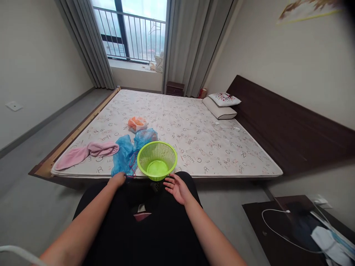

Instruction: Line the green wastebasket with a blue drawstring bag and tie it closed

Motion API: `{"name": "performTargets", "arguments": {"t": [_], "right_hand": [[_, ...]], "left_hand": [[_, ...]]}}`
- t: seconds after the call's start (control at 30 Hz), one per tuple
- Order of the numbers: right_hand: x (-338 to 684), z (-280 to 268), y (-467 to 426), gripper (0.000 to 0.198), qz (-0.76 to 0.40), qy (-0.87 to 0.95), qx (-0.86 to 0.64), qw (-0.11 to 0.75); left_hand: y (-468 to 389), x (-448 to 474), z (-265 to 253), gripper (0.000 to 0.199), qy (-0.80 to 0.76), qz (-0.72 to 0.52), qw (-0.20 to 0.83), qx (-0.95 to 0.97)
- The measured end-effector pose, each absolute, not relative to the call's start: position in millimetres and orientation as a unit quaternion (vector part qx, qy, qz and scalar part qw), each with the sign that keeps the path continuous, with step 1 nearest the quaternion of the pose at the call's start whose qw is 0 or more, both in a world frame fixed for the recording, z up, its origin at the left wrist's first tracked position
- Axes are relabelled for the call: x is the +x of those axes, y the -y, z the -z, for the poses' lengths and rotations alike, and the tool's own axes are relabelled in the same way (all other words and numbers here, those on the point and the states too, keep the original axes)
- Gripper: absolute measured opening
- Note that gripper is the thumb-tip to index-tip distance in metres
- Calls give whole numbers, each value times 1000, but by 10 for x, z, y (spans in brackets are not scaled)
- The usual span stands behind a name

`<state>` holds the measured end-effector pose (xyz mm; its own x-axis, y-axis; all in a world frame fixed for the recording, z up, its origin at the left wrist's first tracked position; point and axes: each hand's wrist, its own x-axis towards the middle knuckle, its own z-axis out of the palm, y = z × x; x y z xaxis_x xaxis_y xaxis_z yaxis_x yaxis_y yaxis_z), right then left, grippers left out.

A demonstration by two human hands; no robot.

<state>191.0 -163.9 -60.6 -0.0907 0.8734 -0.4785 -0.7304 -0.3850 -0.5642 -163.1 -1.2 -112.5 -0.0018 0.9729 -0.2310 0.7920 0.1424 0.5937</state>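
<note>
1. Lit by soft daylight from the window (130,31) at upper centre; panes blown out to near white, the scene outside washed pale.
2. Evenly bright across the mattress (166,122) in mid-frame; only faint, soft-edged shadows.
3. Dimmer along the bottom of the frame, with dark clothing swallowing detail.
4. Strongly bowed by the wide lens: walls and curtains (83,40) leaning outward at both upper corners.
5. Smeared and soft at upper right, where a wall picture (307,11) blurs, possibly through edge distortion.
6. Black vignette in the extreme upper right corner.
7. Sharp enough at centre for the printed letters to read.
</note>
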Motion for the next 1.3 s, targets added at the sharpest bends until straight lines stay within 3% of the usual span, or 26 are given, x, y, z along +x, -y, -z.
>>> {"name": "performTargets", "arguments": {"t": [0.2, 0.33, 0.43, 0.6, 0.73, 0.8, 0.9, 1.07, 1.2, 1.3], "right_hand": [[1929, 666, 1586, 23, -736, 87, -410, 531], [1915, 675, 1597, 22, -724, 93, -429, 532], [1828, 651, 1631, 29, -716, 182, -455, 497], [1449, 414, 1722, 29, -682, 395, -488, 373], [994, -39, 1720, 18, -578, 572, -451, 368], [772, -268, 1642, 29, -479, 638, -453, 399], [536, -491, 1441, 61, -370, 692, -459, 416], [658, -642, 1104, 14, -369, 668, -515, 389], [1069, -799, 1005, 7, -381, 539, -564, 496], [1297, -945, 1025, 17, -487, 428, -528, 549]], "left_hand": [[188, -1992, 814, 31, -737, -290, 295, 534], [527, -2214, 465, 33, -664, -545, 394, 327], [770, -2275, 115, 29, -595, -635, 450, 199], [1117, -2275, -492, 29, -577, -617, 507, 174], [1336, -2064, -897, 37, -547, -564, 572, 235], [1429, -1873, -1083, 49, -528, -529, 604, 277], [1546, -1590, -1331, 69, -487, -470, 633, 375], [1599, -1544, -1522, 78, -483, -404, 563, 536], [1487, -1875, -1395, 70, -570, -317, 385, 652], [1354, -2123, -1206, 69, -612, -262, 201, 719]]}}
